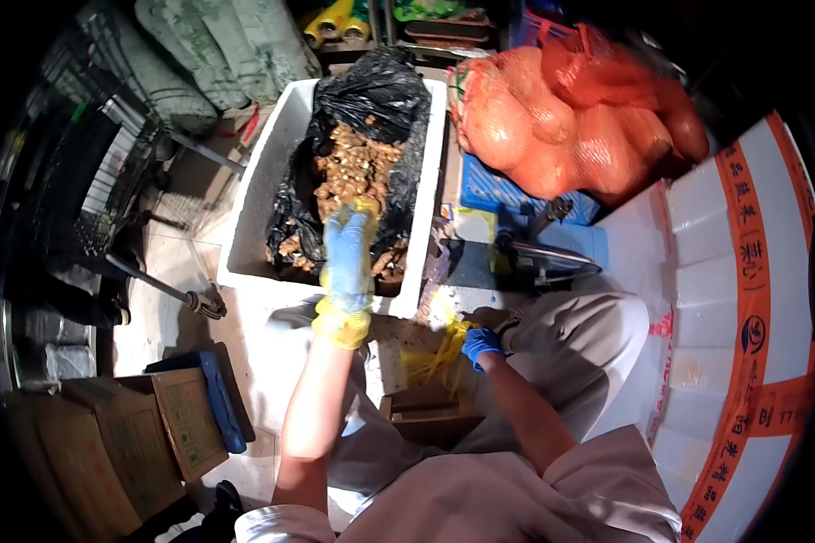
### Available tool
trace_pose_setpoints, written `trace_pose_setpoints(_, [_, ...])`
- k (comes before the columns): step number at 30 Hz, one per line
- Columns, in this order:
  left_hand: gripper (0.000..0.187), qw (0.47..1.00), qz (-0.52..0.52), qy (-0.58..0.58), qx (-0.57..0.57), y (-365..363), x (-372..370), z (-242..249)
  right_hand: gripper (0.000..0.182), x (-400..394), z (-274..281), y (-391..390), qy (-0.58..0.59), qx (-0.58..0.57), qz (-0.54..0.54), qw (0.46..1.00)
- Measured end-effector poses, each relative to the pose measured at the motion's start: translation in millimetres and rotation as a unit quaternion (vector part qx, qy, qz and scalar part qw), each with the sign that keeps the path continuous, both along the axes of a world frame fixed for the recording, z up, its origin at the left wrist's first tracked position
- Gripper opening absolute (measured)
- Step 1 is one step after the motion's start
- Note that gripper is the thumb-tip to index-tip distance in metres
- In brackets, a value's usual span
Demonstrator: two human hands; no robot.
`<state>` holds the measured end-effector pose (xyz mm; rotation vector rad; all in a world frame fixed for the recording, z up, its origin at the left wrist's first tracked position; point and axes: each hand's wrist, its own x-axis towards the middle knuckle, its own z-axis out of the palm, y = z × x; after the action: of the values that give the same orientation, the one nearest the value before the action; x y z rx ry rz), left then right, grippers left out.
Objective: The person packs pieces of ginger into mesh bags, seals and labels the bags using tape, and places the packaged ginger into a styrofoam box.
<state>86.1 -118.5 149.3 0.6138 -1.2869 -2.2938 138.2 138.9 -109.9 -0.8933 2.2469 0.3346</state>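
My left hand (346,262), in a blue glove with yellow netting around the wrist and over the fingers, reaches into a white foam box (252,195). Its fingertips are at a heap of ginger (358,163) lying in a black plastic bag (371,86). Whether those fingers are closed on a piece is hidden by the back of the hand. Low over my lap, my right hand (482,347), in a blue glove, is closed on a bunch of yellow mesh bags (439,360) that hangs to its left.
Red mesh sacks (552,118) filled with round items rest on a blue crate (516,192). White foam boxes with orange tape (738,271) stand on the right. Cardboard boxes (186,421) are at lower left, a wire rack (109,172) above them. A dark metal-framed object (543,258) stands near my knee.
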Motion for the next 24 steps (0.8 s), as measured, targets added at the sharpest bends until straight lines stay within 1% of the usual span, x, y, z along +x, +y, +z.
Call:
trace_pose_setpoints(1, [0.014, 1.0, 0.012, -0.013, 0.014, 2, -1, -1, 0.029, 0, -1, -13, 0.135, -0.112, -0.079, 0.981])
trace_pose_setpoints(3, [0.014, 0.999, 0.026, -0.026, 0.024, 0, -4, -10, 0.03, -17, 8, -33, 0.143, -0.169, -0.177, 0.959])
trace_pose_setpoints(4, [0.015, 0.998, 0.018, -0.026, 0.047, -1, -3, -6, 0.03, -27, 17, -44, 0.147, -0.201, -0.224, 0.942])
trace_pose_setpoints(6, [0.015, 0.997, 0.033, 0.03, 0.059, -10, -2, -8, 0.03, -49, 40, -59, 0.082, -0.258, -0.202, 0.941])
trace_pose_setpoints(8, [0.016, 0.995, 0.081, 0.053, 0.027, -18, 1, 9, 0.039, -60, 151, -85, 0.025, -0.311, -0.311, 0.898])
trace_pose_setpoints(9, [0.017, 0.994, 0.092, 0.051, 0.004, -22, 5, 16, 0.041, -56, 175, -94, 0.079, -0.428, -0.229, 0.871])
trace_pose_setpoints(10, [0.017, 0.99, 0.133, 0.039, 0.004, -21, 7, 25, 0.044, -51, 190, -102, 0.13, -0.534, -0.143, 0.823])
trace_pose_setpoints(12, [0.017, 0.989, 0.133, 0.057, 0.013, -27, 9, 19, 0.043, -42, 202, -126, 0.19, -0.528, 0.056, 0.826])
trace_pose_setpoints(14, [0.017, 0.991, 0.125, 0.05, 0.018, -27, 8, 13, 0.045, -32, 156, -142, 0.192, -0.405, 0.182, 0.875])
trace_pose_setpoints(17, [0.017, 0.992, 0.114, 0.039, 0.025, -23, 3, 11, 0.021, -26, 105, -160, 0.243, -0.344, 0.163, 0.892])
trace_pose_setpoints(18, [0.017, 0.993, 0.115, 0.033, 0.026, -23, 1, 9, 0.018, -26, 111, -159, 0.228, -0.372, 0.13, 0.891])
trace_pose_setpoints(19, [0.018, 0.993, 0.113, 0.041, 0.009, -23, 0, 7, 0.018, -28, 115, -157, 0.229, -0.372, 0.128, 0.89])
trace_pose_setpoints(21, [0.018, 0.994, 0.11, 0.021, 0.0, -21, 1, 0, 0.019, -33, 123, -149, 0.149, -0.389, 0.114, 0.902])
trace_pose_setpoints(22, [0.018, 0.994, 0.109, 0.004, -0.01, -22, 0, -1, 0.019, -39, 132, -143, 0.154, -0.391, 0.113, 0.9])
trace_pose_setpoints(23, [0.017, 0.996, 0.089, -0.011, -0.014, -24, 1, -3, 0.022, -43, 141, -132, 0.126, -0.398, 0.094, 0.904])
trace_pose_setpoints(24, [0.018, 0.995, 0.094, -0.012, -0.017, -25, 1, -8, 0.025, -47, 146, -121, 0.095, -0.404, 0.076, 0.907])
